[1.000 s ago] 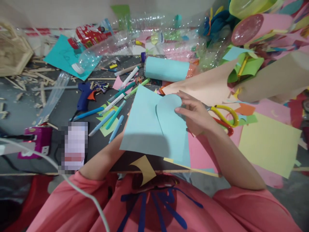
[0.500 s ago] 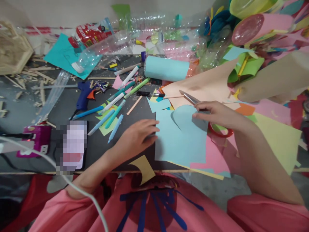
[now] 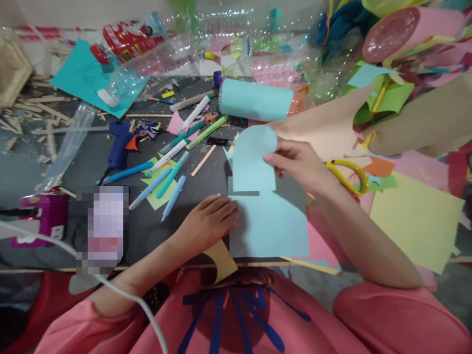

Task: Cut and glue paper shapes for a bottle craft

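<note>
Dark surface (image 3: pixel 147 231) is crowded; far side & R side carry bulk stuff, prob. so the near-middle bit stays workable. Rolled beige paper (image 3: pixel 324 118) lies R of centre, beyond R arm, prob. parked there to be out of the way.

Arms come in from both sides, elbows wide: R forearm angles up & inward, L forearm lies low across the near edge, hand flat-ish, palm down.

Pale-blue sheet (image 3: pixel 269 226) sits on the near-middle, square to the body, prob. b/c that's easiest to reach for both hands. L hand (image 3: pixel 212 216) is at its L edge, likely steadying it; can't tell if it's pressing. L fingers are loosely extended, close together, gripping nothing.

R hand (image 3: pixel 295 164) is raised, wrist bent in, holding the rounded-top pc (image 3: pixel 254 160) by its R edge: thumb on the near face, other fingers partly hidden behind. Edge grip leaves most of the face visible. Pc is over the sheet's top end, rounded end away from body; shadow under the straight edge suggests it's a bit off the sheet.

Scissors (image 3: pixel 365 182) lie R of R wrist, handles out, partly hidden, w/in easy reach I'd guess. Markers (image 3: pixel 173 199) are bunched L, apart from sheet.
</note>
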Demonstrator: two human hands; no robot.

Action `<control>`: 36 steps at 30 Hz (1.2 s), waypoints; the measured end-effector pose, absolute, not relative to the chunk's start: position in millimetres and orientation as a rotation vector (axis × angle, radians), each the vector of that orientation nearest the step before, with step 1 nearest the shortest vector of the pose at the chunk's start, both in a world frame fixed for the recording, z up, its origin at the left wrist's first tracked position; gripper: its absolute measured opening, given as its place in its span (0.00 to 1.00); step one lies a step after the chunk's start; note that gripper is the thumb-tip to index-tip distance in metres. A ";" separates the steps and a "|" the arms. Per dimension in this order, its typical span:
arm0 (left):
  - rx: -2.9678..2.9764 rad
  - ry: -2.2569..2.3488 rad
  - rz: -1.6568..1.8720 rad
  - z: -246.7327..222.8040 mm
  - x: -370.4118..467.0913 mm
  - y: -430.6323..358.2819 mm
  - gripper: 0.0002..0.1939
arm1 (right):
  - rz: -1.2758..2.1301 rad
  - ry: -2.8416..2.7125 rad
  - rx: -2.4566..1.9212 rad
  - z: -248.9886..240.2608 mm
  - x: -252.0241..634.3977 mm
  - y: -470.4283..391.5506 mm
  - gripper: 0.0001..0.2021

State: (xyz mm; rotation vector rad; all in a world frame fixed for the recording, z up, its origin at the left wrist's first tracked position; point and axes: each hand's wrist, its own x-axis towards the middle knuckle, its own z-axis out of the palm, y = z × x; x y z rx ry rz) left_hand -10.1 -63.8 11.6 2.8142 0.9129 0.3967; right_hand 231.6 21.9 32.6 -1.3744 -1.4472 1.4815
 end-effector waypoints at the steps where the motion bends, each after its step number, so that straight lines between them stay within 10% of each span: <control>1: 2.819 0.917 0.415 12.1 -6.8 -60.5 0.08 | 1.501 -1.467 -1.371 27.3 223.1 23.6 0.17; 36: 2.857 1.057 0.331 -11.9 18.5 -62.0 0.19 | 1.351 -1.583 -1.414 4.2 213.6 26.7 0.14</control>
